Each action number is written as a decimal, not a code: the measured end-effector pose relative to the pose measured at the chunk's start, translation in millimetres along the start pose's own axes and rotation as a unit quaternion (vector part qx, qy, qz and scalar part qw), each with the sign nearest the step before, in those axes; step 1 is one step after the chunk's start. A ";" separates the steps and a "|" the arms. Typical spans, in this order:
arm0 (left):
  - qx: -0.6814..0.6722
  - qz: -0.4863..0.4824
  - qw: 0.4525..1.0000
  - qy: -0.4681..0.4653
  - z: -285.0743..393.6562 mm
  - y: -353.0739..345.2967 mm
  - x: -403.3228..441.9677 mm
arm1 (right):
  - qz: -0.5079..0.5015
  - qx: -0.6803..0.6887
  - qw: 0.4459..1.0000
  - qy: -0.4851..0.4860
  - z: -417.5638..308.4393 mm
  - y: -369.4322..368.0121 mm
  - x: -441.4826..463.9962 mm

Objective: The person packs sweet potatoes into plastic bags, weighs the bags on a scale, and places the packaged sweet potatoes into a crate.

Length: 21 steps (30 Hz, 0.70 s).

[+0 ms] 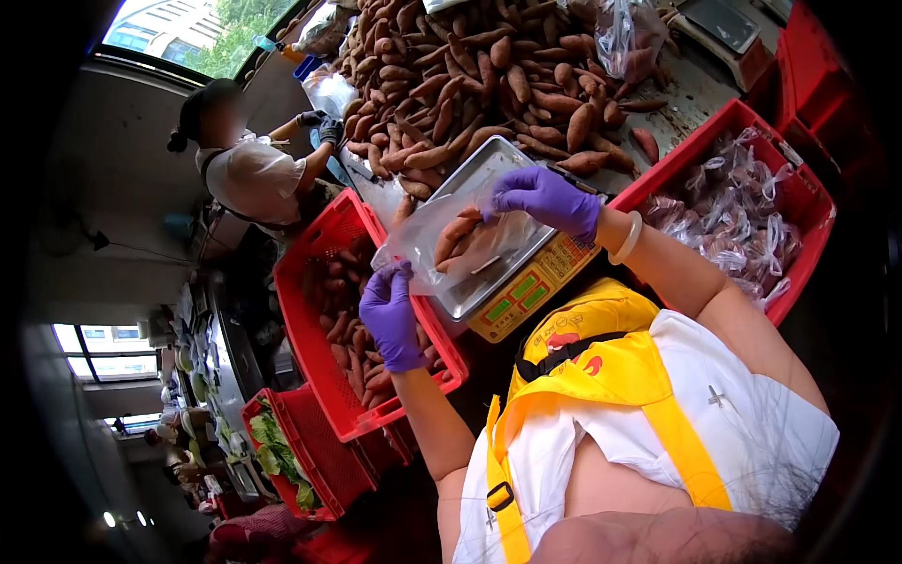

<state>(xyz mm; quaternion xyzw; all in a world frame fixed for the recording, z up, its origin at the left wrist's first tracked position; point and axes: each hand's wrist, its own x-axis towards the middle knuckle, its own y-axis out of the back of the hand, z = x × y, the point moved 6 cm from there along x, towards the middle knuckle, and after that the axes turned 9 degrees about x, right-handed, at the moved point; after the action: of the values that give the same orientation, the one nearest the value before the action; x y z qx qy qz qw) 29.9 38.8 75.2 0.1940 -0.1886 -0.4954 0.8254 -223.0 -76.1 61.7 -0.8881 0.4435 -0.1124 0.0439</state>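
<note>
A clear plastic bag point(423, 246) with several sweet potatoes point(456, 237) in it is stretched between my two purple-gloved hands. My left hand point(392, 315) pinches the bag's left edge, above a red crate of sweet potatoes point(362, 352). At the bag's other side, my right hand point(550, 199) has its fingers closed on the plastic, over the metal tray point(460, 299) of a yellow scale point(531, 291). The bag hangs over the tray; whether it touches the tray cannot be made out.
A large heap of sweet potatoes point(470, 75) covers the table behind the scale. At right stands a red crate point(816, 221) of filled bags. A co-worker point(249, 174) in dark gloves stands at the upper left. Leafy greens point(274, 446) fill a lower left crate.
</note>
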 end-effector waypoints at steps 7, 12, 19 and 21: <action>-0.388 -0.220 0.894 -0.029 41.0 -24.8 14.8 | -0.171 0.259 0.950 0.037 -27.0 -30.3 24.6; -0.408 -0.213 0.886 0.058 2.5 -12.7 -0.9 | -0.077 0.196 0.975 -0.077 -9.6 -8.1 -5.2; -0.424 -0.173 0.883 0.105 3.8 -6.5 -25.8 | -0.140 0.114 0.973 -0.146 -2.1 -20.7 -28.5; -0.402 -0.178 0.891 0.111 0.5 -11.3 -38.9 | -0.141 0.123 0.969 -0.159 -3.4 -22.5 -32.9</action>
<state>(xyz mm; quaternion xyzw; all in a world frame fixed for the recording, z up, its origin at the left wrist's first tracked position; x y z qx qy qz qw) 4.2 68.4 65.3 -0.0699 0.1572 -0.6428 0.7464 -225.4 -36.2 63.7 -0.9360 0.2837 -0.0283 0.2063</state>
